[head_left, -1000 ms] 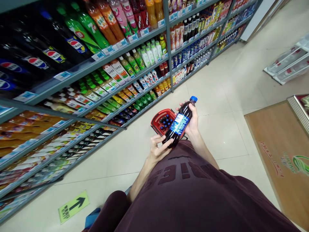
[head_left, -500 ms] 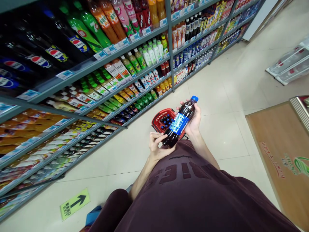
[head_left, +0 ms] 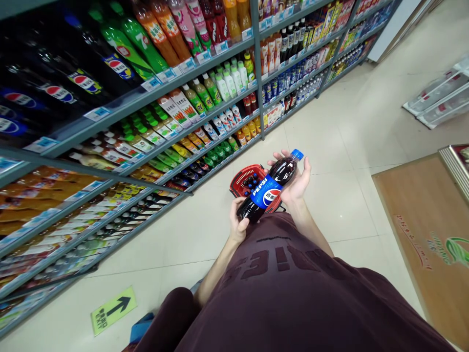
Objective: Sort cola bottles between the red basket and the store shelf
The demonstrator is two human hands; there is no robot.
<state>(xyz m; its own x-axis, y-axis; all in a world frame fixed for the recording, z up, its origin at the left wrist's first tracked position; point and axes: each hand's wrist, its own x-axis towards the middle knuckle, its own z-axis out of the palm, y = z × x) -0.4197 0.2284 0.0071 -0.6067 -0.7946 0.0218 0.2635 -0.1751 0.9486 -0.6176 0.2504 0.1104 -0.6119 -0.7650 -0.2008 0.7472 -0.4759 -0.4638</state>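
A dark cola bottle with a blue cap and a blue Pepsi label lies slanted across both my hands in front of my chest. My left hand is closed round its base. My right hand cradles the neck end from below, palm up, fingers curled loosely about it. The label's logo side faces up. Right behind the bottle, on the floor, stands a red shopping basket with several blue-capped bottles inside.
Grey shelves packed with drink bottles run along the left of the aisle. The pale tiled floor carries a green arrow sticker. A brown floor mat lies at the right, and white crates sit further off.
The bottle has turned in my hands: the white text panel faced up before, the Pepsi logo faces up now. My left hand slid down to the base.
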